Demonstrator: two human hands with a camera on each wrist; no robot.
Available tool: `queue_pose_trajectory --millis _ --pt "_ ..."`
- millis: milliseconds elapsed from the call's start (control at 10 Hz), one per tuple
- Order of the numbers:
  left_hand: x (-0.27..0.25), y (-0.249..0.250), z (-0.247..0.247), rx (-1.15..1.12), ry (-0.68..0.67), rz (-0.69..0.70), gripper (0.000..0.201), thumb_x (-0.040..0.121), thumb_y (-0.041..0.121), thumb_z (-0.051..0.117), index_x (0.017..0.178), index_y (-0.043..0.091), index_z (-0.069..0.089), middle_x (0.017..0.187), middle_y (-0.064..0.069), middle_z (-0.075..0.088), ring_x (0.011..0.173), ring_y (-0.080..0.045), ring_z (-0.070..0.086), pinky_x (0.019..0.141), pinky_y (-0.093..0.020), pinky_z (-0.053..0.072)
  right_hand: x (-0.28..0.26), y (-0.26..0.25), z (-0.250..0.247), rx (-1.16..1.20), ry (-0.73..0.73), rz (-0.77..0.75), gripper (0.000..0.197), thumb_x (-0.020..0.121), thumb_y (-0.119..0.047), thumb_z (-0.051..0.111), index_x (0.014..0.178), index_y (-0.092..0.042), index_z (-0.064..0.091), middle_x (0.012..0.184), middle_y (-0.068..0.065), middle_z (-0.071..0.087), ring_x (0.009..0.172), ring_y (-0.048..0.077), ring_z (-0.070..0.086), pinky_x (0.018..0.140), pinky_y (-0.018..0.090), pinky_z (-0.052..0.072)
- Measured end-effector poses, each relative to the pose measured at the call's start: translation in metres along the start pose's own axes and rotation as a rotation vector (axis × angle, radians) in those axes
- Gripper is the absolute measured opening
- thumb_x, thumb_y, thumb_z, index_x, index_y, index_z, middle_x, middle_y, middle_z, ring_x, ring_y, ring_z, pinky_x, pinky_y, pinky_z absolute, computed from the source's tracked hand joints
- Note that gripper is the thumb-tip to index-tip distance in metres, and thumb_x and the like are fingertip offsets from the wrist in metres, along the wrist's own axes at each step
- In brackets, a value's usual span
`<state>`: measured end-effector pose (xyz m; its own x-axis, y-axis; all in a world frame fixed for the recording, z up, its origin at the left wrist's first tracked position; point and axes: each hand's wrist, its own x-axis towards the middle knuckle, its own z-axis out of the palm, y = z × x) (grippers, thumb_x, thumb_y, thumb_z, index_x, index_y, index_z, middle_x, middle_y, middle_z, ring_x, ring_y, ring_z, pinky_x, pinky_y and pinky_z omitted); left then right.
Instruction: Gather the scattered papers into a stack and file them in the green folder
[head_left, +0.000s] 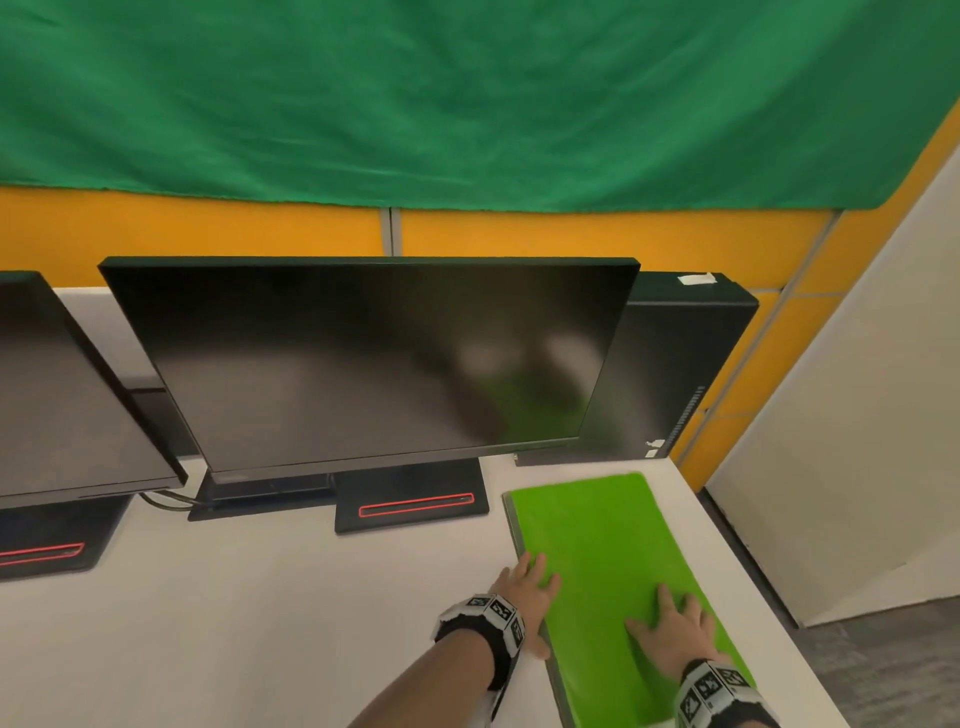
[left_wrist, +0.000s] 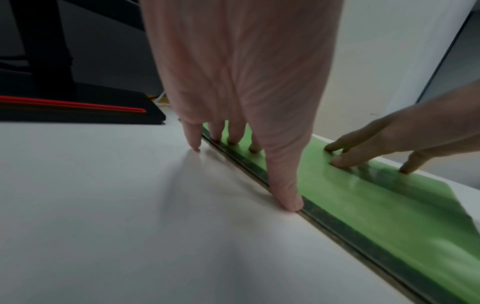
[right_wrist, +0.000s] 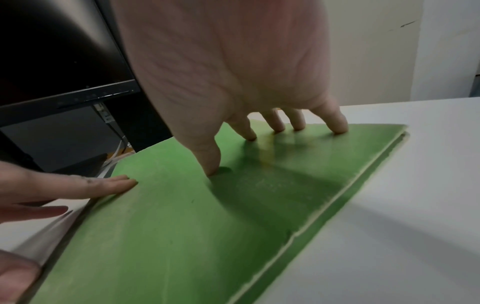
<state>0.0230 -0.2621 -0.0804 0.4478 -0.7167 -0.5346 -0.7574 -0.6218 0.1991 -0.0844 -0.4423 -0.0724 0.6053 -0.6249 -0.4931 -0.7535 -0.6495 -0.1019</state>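
Note:
The green folder (head_left: 613, 530) lies closed on the white desk (head_left: 260, 623), near its right edge. My left hand (head_left: 524, 587) rests with straight fingers on the folder's left edge, thumb tip at the spine (left_wrist: 288, 205). To its right, my right hand (head_left: 670, 629) presses flat on the cover with spread fingers (right_wrist: 337, 127). In the right wrist view a thin pale line (right_wrist: 335, 200) runs between the covers along the folder's (right_wrist: 182, 236) open edge. I see no loose papers.
A black monitor (head_left: 363, 364) stands behind the folder, its base (head_left: 415, 506) close to the folder's far left corner. A second monitor (head_left: 62, 395) is at the left and a black computer case (head_left: 691, 364) at the back right. The desk edge (head_left: 753, 587) runs just right of the folder.

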Motion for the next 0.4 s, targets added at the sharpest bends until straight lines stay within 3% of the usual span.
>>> queue_pose_trajectory --millis 100,300,400 --pt "0.003 -0.011 -0.004 -0.034 0.008 -0.019 0.096 0.084 0.037 0.066 0.154 0.017 0.003 0.161 -0.012 -0.011 0.148 -0.035 -0.011 0.115 -0.061 0.008 0.0 -0.008 -0.003 -0.013 -0.01 0.014 0.087 0.085 -0.064 0.041 0.152 -0.028 0.001 0.161 0.01 -0.001 0.147 0.034 0.004 0.113 0.06 0.021" --pt "-0.013 -0.019 -0.012 -0.08 0.061 -0.052 0.084 0.087 0.037 0.062 0.152 0.018 0.013 0.161 -0.014 -0.006 0.148 -0.036 -0.004 0.117 -0.057 0.015 -0.004 -0.013 -0.006 -0.029 -0.027 0.051 0.086 0.086 -0.063 0.04 0.152 -0.028 -0.002 0.161 0.009 -0.003 0.147 0.034 0.004 0.112 0.062 0.022" --pt "-0.036 -0.027 -0.023 -0.168 0.179 -0.053 0.066 0.091 0.034 0.056 0.149 0.017 0.027 0.159 -0.016 0.014 0.146 -0.035 0.014 0.116 -0.049 0.022 -0.016 -0.027 -0.007 -0.029 0.032 -0.016 0.083 0.086 -0.062 0.042 0.152 -0.029 0.003 0.161 0.009 0.003 0.146 0.033 0.012 0.112 0.061 0.023"
